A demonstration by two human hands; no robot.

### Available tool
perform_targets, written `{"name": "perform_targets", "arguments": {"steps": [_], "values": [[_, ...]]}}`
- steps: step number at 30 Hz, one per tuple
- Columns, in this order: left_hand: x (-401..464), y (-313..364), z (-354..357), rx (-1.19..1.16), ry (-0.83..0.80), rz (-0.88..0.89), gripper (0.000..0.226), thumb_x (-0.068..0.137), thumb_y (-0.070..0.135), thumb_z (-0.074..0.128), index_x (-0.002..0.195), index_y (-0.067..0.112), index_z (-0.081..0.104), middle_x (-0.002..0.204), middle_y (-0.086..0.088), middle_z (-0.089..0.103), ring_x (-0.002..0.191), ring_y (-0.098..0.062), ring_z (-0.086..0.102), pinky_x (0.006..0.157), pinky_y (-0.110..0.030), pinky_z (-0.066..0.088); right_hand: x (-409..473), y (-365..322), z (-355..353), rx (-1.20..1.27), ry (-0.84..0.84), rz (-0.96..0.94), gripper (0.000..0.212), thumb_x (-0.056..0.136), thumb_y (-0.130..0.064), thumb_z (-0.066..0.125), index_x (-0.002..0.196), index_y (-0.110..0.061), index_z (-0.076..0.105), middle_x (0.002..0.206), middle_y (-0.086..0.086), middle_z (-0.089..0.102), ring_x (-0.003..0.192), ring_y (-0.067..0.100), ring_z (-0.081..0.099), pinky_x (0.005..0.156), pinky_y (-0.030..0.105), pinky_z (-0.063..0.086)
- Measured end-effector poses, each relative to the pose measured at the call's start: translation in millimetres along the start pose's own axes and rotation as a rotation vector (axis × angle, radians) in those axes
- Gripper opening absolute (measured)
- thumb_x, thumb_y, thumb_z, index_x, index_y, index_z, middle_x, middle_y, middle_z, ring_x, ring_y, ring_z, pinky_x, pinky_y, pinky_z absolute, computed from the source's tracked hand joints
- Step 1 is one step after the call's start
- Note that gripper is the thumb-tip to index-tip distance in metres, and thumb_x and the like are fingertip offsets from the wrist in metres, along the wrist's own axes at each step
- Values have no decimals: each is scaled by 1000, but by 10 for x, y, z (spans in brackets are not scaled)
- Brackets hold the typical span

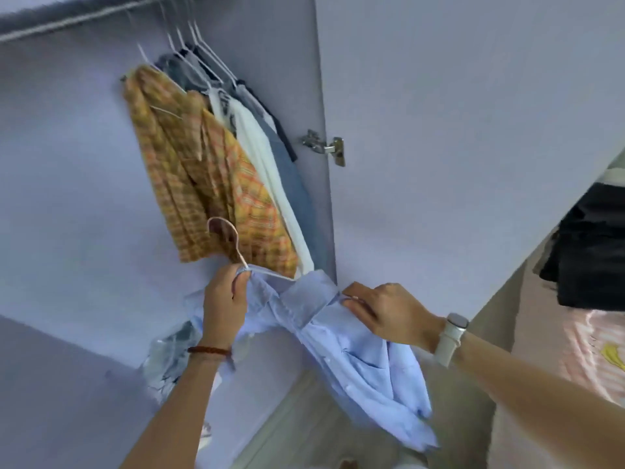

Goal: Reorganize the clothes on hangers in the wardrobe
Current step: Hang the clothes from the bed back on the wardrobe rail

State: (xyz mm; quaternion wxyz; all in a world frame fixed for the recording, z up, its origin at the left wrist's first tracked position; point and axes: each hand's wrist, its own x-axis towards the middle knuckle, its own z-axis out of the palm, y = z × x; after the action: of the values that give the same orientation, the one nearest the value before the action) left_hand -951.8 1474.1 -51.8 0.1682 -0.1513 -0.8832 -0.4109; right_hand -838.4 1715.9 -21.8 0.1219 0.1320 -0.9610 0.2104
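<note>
Left hand (225, 304), arm raised, curls its grip around a white hanger (236, 255) at the neck. Right hand (382, 313), wrist bent, pinches the collar of the light-blue shirt (338, 340) draped below the hung clothes (216, 170) in the wardrobe (67, 164).

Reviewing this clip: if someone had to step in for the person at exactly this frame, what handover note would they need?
Left hand: grips the neck of the white hanger together with the light blue shirt, hook pointing up.
Right hand: pinches the shirt's collar area, apparently fitting it onto the hanger.
Clothes: a yellow checked shirt, a white garment and darker ones hang on the rail at the right end, beside the open door.
Done: those pieces are hung.
Left: finish seating the blue shirt on its hanger, then hook it on the rail. More fabric lies low in the wardrobe, blurred.
</note>
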Motion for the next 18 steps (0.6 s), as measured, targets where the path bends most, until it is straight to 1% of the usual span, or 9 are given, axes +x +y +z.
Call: {"name": "perform_targets", "arguments": {"steps": [1, 3, 5, 7, 9, 12, 14, 16, 18], "values": [[59, -37, -143, 22, 44, 1, 15, 89, 3, 49, 84, -5, 60, 80, -19, 62, 77, -26, 55, 68, -24, 35, 148, -79, 30, 15, 9, -44, 31, 89, -28, 41, 98, -9, 64, 63, 15, 65, 56, 37, 57, 52, 30, 43], [205, -81, -417, 73, 143, 26, 24, 89, 12, 46, 81, -6, 61, 75, -22, 61, 73, -35, 57, 68, -37, 40, 460, -238, 77, 57, 53, -110, 33, 88, -28, 40, 98, -9, 65, 68, 14, 66, 58, 37, 57, 53, 30, 41], [379, -89, -678, 114, 243, 33, 31, 89, 18, 44, 81, -6, 62, 73, -22, 61, 71, -38, 57, 66, -42, 44, 792, -380, 74, 137, 53, -121, 40, 88, -33, 34, 101, -11, 64, 79, 13, 69, 69, 37, 59, 62, 34, 44], [549, -101, -907, 183, 336, 15, 33, 90, 21, 44, 87, -5, 64, 75, -24, 62, 74, -41, 58, 69, -47, 46, 1119, -515, 38, 233, 64, -158, 41, 88, -34, 33, 98, -10, 65, 87, 11, 70, 76, 36, 60, 68, 39, 47], [718, -100, -1092, 257, 425, -34, 32, 91, 22, 47, 101, -3, 65, 89, -25, 64, 87, -42, 58, 81, -46, 44, 1420, -637, 0, 273, 107, -200, 39, 89, -32, 35, 96, -10, 66, 86, 11, 70, 76, 36, 61, 68, 39, 48], [959, 15, -1312, 272, 534, -86, 36, 91, 11, 51, 125, 1, 53, 118, -23, 54, 112, -40, 47, 97, -40, 33, 1864, -758, 8, 267, 204, -184, 28, 95, -24, 41, 95, -8, 65, 84, 13, 70, 78, 38, 61, 67, 37, 45], [1106, 190, -1443, 334, 588, -4, 40, 89, 12, 48, 128, 4, 49, 124, -20, 50, 116, -37, 44, 98, -41, 33, 2167, -821, 14, 299, 225, -133, 24, 96, -19, 43, 88, -7, 62, 73, 12, 65, 72, 37, 58, 62, 35, 40], [1260, 393, -1573, 471, 657, 131, 40, 86, 15, 45, 125, 8, 52, 124, -18, 51, 116, -34, 44, 95, -44, 33, 2466, -894, -4, 338, 275, -122, 24, 96, -17, 42, 80, -9, 58, 58, 5, 54, 61, 35, 52, 57, 34, 36], [1423, 576, -1690, 630, 733, 283, 38, 85, 15, 45, 122, 11, 55, 125, -17, 52, 119, -30, 40, 95, -43, 29, 2764, -968, -24, 348, 341, -122, 25, 96, -16, 41, 85, -3, 59, 62, 12, 59, 62, 39, 55, 56, 37, 39]]}}
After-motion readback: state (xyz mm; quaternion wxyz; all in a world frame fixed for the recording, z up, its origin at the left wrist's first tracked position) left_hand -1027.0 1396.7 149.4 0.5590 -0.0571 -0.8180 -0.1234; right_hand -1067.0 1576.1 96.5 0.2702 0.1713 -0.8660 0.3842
